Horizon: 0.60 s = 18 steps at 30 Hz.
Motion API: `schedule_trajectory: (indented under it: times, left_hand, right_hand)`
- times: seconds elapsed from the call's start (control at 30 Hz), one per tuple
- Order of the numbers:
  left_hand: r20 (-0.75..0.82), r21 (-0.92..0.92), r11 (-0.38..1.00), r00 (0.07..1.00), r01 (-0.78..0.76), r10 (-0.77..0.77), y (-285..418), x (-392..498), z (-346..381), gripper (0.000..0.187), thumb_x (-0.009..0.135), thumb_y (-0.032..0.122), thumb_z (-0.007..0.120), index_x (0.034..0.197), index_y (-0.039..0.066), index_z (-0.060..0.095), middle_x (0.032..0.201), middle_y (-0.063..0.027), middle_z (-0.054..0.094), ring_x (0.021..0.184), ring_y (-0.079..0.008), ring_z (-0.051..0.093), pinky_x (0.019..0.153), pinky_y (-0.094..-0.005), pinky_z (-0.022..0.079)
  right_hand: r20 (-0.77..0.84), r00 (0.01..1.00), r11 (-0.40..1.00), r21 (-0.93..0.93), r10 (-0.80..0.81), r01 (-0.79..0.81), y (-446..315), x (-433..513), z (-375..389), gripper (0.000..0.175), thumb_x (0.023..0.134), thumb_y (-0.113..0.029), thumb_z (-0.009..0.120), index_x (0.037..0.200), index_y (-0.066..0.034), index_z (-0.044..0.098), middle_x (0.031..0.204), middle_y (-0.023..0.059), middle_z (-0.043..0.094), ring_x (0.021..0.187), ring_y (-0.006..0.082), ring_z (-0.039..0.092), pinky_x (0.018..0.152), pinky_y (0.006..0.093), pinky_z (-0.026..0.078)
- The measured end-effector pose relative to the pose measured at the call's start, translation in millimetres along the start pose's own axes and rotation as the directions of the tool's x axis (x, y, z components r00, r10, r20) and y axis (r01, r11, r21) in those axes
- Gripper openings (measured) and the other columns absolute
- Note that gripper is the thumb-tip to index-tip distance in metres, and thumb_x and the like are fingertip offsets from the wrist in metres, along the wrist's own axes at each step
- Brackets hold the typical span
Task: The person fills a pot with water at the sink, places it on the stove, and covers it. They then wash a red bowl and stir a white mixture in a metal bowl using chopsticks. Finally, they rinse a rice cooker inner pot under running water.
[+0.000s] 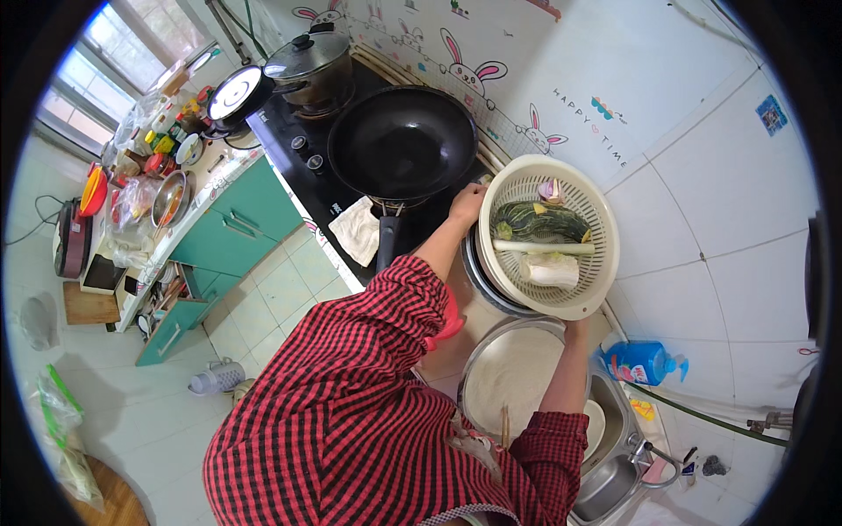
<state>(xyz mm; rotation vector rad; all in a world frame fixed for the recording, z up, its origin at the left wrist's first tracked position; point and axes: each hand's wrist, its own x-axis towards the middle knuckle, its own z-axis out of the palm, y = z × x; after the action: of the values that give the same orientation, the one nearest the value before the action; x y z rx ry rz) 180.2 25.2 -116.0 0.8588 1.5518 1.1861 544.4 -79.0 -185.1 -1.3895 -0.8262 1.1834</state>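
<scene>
Between my hands is a cream plastic colander (606, 269) holding a dark green striped squash (543, 222), a pale leek-like stalk (544, 247), a white cut piece of vegetable (551, 270) and a small purplish bulb piece (550, 191). My left hand (468, 202) grips its rim on the stove side. My right hand (576, 325) is at the opposite rim, its fingers mostly hidden beneath. Under the colander, partly covered, are stacked basins (480, 279). A large bowl of whitish flour-like contents (510, 368), with chopsticks (505, 424) in it, stands by my right forearm.
A black wok (402, 144) and a lidded pot (312, 66) sit on the black stove, near a white cloth (357, 230). The steel sink (608, 483) with its faucet (658, 460) and a blue pump bottle (641, 363) lie beyond my right arm. A drawer (172, 329) stands pulled out.
</scene>
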Motion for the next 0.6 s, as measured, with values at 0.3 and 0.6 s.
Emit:
schedule_trajectory:
  times: [0.3,0.6]
  left_hand:
    - [0.105,-0.336,0.934,0.991,0.119,-0.088,3,2,3,0.035,0.088,0.029,0.061,0.107,0.0,0.065,0.1,-0.0116,0.068,0.089,-0.0196,0.063,0.078,-0.034,0.049]
    - [0.199,-0.585,0.807,0.979,0.078,0.049,46,-14,-1,0.024,0.093,0.017,0.055,0.103,-0.004,0.061,0.088,-0.0124,0.065,0.074,-0.0207,0.063,0.067,-0.034,0.054]
  right_hand:
    - [0.054,0.973,0.959,-0.167,-0.222,0.228,-13,-12,19,0.058,0.089,-0.024,0.064,0.139,-0.0087,0.04,0.13,0.0084,0.053,0.112,0.0211,0.057,0.088,0.0369,0.052]
    - [-0.145,0.975,0.984,0.028,-0.171,0.176,-50,-39,48,0.049,0.084,-0.017,0.066,0.127,0.0004,0.052,0.119,0.0105,0.061,0.105,0.0187,0.058,0.086,0.0307,0.046]
